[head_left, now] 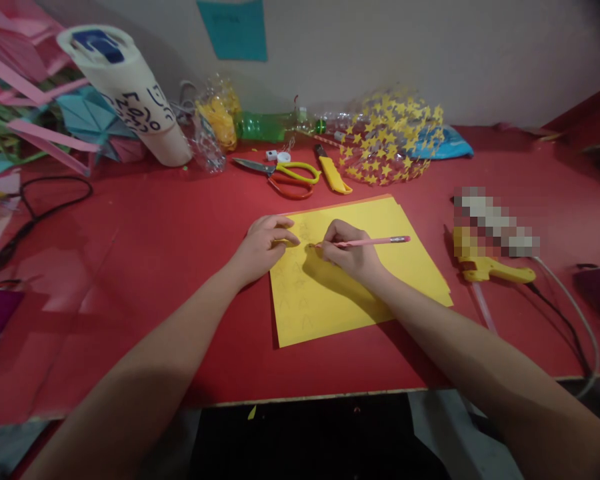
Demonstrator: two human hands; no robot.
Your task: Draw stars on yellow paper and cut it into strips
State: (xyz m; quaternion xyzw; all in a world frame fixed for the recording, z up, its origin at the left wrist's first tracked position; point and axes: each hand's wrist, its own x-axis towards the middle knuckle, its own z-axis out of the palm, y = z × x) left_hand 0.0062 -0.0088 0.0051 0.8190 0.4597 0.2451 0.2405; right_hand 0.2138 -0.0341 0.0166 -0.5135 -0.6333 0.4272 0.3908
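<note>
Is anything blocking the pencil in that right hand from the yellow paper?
Nothing visible. The right hand holds the pink pencil, its tip at the yellow paper. The left hand is left of the tip, not between. The scissors lie beyond the paper's far edge.

one pencil (377, 241), one tumbler (133, 100), one pair of scissors (271, 170)

Unclear black lettering (136, 112) on white tumbler (155, 137), illegible pencil marks (300, 283) on yellow paper (335, 307)

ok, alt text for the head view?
A person's right hand holds a pink pencil to yellow paper on a red table; the left hand rests on the paper's left edge. Scissors and a yellow cutter lie beyond.
</note>
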